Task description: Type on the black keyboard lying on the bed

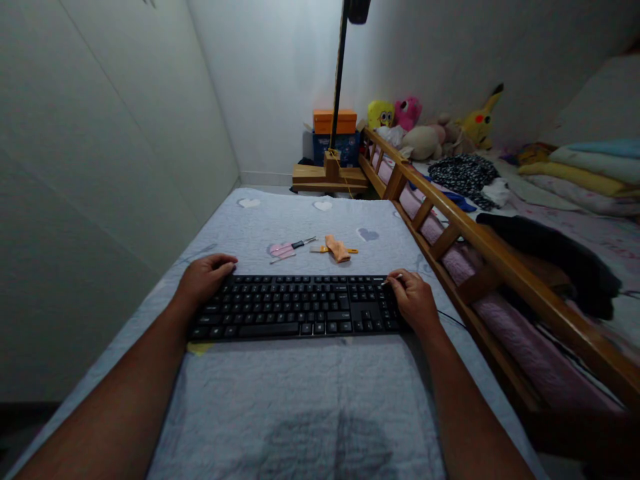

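A black keyboard lies flat across the light blue heart-patterned cloth. My left hand is at its far left corner, with curled fingers gripping the edge. Over the number pad at the right end, my right hand pinches a thin white cotton swab. Beyond the keyboard lies a slim tool with a dark handle and metal tip, and beside it a thin swab-like stick. A folded orange cloth rests over a small brush with a yellow handle.
The keyboard cable runs off to the right. A wooden bed rail borders the cloth on that side, and a pale wall or cabinet the left. Behind are a wooden stand base with a dark pole and an orange box.
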{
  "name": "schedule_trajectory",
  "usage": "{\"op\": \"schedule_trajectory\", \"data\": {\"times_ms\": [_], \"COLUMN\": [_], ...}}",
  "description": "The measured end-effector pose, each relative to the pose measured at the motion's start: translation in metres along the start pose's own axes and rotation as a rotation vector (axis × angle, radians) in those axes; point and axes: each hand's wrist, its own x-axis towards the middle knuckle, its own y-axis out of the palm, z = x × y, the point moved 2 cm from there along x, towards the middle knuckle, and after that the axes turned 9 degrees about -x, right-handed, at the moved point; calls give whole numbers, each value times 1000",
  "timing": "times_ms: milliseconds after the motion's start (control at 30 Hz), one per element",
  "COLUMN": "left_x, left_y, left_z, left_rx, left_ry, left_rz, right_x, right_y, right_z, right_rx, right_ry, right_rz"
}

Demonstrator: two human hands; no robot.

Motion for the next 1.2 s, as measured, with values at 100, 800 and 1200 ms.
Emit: {"op": "schedule_trajectory", "data": {"times_ms": [100,800,1200], "left_x": [0,1,4], "left_y": [0,0,1], "left_z": [-1,2,6], "left_rx": [-5,-32,-28], "left_ry": [2,43,17], "left_rz": [0,-7,-2], "right_x": [0,0,-6], "right_y": [-1,-12,-17], "right_z": [1,-7,-6], "right_rx": [1,-34,-31], "right_ry": [3,43,17], "right_rz": [-9,-9,26]}}
